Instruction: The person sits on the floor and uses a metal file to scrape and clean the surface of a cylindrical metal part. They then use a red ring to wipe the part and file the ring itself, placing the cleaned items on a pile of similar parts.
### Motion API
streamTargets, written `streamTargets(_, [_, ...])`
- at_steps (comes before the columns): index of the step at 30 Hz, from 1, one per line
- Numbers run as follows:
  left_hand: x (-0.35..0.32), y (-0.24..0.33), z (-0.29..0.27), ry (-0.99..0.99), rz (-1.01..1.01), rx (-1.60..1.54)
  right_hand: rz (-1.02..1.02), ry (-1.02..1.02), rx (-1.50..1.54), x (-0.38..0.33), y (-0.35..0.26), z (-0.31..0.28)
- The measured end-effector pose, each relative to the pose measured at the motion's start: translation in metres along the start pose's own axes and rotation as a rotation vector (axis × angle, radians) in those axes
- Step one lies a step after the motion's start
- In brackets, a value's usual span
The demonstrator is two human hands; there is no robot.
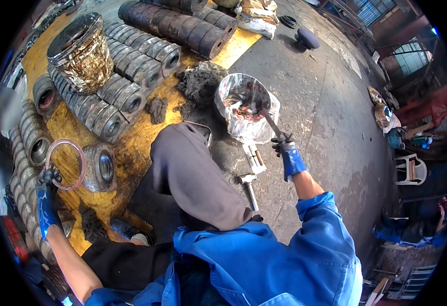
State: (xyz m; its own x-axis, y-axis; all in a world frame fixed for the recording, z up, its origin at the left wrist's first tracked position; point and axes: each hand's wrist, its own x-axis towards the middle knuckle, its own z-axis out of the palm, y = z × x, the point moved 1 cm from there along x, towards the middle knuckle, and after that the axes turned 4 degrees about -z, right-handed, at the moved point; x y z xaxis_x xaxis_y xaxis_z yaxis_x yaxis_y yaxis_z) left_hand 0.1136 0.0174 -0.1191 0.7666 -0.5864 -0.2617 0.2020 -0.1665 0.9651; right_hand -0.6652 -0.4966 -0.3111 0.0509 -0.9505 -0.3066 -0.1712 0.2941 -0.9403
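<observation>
My left hand [49, 177], in a dark and blue glove, is closed on a thin pinkish ring [84, 166] that it holds upright by its lower left edge. Just right of that ring, a thick metal ring [100, 168] stands on the yellow floor. My right hand [285, 145], gloved alike, grips a dark flat stick [271, 123]. The stick's far end reaches inside a bucket lined with clear plastic [251, 133], where reddish smears of paste [246, 112] cover the inside. What kind of tool the stick is, I cannot tell.
A hammer [249, 188] and a small pale tray [254, 157] lie below the bucket. Rows of metal rings [116, 115] fill the left, with a crusted bucket [88, 71] on them. Dark rags [198, 84] are heaped near my knee. A stool [307, 39] stands far off.
</observation>
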Motion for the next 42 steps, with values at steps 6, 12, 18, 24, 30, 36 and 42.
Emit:
streamTargets(6, [-0.059,0.033,0.006,0.217,0.102,0.604,-0.944,-0.360,-1.398,-0.060,-0.037,0.047])
streamTargets(12, [-0.055,0.052,0.018,0.193,0.191,-0.058,-0.994,-0.180,-1.327,-0.068,-0.027,0.016])
streamTargets(18, [-0.060,0.063,0.028,0.226,0.170,-0.437,-0.808,-0.128,-0.441,-0.014,-0.115,0.116])
streamTargets(24, [-0.042,0.070,0.044,0.149,0.222,-0.556,-0.609,-0.625,0.156,-0.158,-0.298,0.330])
streamTargets(30, [-0.026,0.073,0.044,0.113,0.277,-0.873,0.071,-1.127,0.432,-0.247,-0.314,0.481])
streamTargets(36, [-0.033,0.070,0.038,0.273,0.160,-1.241,0.563,-1.270,0.584,-0.319,-0.264,0.524])
streamTargets(42, [-0.030,0.065,0.036,0.224,0.074,-1.354,0.535,-1.324,0.688,-0.338,-0.248,0.533])
